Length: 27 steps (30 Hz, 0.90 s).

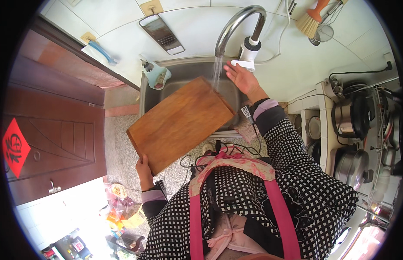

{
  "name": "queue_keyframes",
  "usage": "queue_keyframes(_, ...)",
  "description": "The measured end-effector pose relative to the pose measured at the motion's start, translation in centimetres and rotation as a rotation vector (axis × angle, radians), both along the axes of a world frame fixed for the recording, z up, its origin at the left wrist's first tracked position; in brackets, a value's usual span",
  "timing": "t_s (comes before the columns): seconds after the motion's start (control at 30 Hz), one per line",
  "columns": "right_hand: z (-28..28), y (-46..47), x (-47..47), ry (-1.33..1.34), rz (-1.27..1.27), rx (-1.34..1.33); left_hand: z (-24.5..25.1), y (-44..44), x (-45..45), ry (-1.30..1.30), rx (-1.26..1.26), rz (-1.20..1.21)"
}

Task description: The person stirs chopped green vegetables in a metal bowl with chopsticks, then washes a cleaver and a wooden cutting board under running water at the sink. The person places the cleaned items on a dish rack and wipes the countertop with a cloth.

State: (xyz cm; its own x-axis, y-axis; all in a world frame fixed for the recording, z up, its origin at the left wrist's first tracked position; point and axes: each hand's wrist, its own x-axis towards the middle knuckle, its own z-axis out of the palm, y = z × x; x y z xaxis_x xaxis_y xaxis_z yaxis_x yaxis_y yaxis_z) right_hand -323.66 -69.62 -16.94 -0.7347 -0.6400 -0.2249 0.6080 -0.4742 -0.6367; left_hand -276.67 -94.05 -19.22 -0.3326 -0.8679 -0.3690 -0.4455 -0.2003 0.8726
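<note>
A rectangular wooden cutting board (182, 120) tilts across the metal sink (175, 70), its far corner close to the falling water. My left hand (144, 170) grips the board at its near left corner, thumb on top and the other fingers hidden beneath. Water (217, 70) runs from the curved chrome faucet (229, 24) near the board's far end. Beside the stream, my right hand (243, 79) has its fingers apart at the white faucet lever (242, 65); whether they touch it is unclear. No object lies in the right palm.
A pale blue hanging strainer (156, 74) sits at the sink's left rim. On the tiled wall hang a grater (162, 34), a blue-handled tool (102, 52) and an orange-handled brush (310, 21). Pots (351, 169) and a cooker (349, 118) stand at right. A brown door (55, 130) is at left.
</note>
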Motion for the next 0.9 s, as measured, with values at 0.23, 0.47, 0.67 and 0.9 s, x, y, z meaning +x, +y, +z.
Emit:
queue_keyframes(0.23, -6.2, 1.0, 6.1, 0.518, 0.455, 0.994, -0.5, 0.2, -0.5, 0.041, -0.004, 0.023)
queue_keyframes(0.47, -7.5, -0.1, 7.7, 0.515, 0.496, 1.142, -1.9, -0.9, -0.6, -0.036, -0.003, 0.030)
queue_keyframes(0.67, -5.5, 0.2, 9.3, 0.700, 0.563, 1.328, -0.8, -1.5, -1.0, 0.112, 0.188, 0.030)
queue_keyframes(0.9, -3.4, 1.1, 12.4, 0.768, 0.382, 1.189, -1.5, -4.3, -0.5, 0.068, 0.138, -0.040)
